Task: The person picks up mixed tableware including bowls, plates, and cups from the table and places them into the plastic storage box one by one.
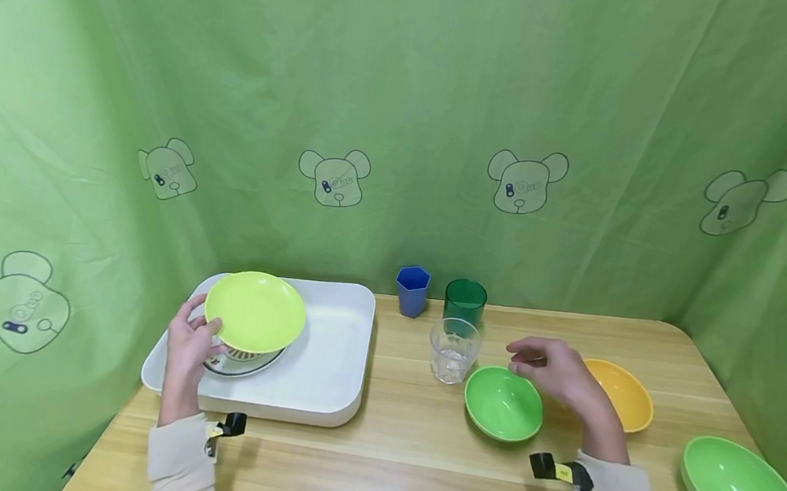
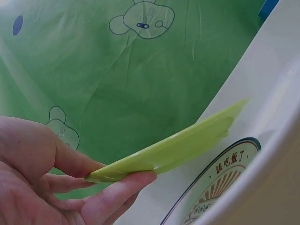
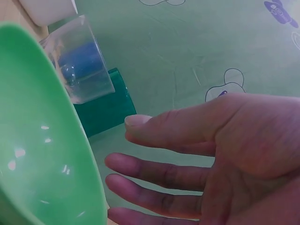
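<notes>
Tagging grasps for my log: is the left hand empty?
No, in the left wrist view the left hand pinches the lime plate by its edge.

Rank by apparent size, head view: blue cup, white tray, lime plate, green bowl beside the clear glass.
1. White tray
2. Lime plate
3. Green bowl
4. Blue cup

Lime plate is lifted, so true size unsure.

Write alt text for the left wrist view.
A person's left hand pinches the edge of a tilted yellow-green plate over a printed plate in a white tray. Behind hangs a green curtain with outlined cartoon animal faces.
</notes>
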### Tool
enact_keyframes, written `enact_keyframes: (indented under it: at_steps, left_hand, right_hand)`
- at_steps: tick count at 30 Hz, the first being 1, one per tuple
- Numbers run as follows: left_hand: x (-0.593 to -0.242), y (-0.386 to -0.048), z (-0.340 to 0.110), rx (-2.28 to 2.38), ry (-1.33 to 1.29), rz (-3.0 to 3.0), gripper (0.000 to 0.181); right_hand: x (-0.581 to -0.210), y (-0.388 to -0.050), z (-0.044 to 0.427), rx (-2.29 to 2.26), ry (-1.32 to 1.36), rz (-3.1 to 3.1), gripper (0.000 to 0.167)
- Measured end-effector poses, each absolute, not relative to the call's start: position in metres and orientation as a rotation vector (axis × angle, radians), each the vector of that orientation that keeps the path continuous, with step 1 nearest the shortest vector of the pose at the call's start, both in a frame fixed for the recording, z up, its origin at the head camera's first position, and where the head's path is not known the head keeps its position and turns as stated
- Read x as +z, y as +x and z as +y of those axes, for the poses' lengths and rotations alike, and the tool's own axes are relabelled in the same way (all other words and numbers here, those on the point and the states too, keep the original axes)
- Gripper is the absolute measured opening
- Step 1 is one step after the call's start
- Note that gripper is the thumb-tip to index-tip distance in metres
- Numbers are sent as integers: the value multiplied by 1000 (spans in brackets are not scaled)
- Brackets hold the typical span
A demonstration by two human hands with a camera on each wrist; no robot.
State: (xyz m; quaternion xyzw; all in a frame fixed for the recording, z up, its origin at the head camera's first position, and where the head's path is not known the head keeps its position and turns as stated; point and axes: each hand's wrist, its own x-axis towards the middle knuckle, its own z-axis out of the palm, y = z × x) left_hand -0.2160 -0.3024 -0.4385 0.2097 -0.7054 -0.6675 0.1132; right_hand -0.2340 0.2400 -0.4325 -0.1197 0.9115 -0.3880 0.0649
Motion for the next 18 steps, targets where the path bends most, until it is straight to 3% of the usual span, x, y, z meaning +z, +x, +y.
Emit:
enact_keyframes:
  at_steps: [18]
  left_hand:
    - [-447, -212, -317, -1960, 681, -2100, 66]
  right_hand:
    - [-436, -234, 244, -1036, -260, 2649, 32]
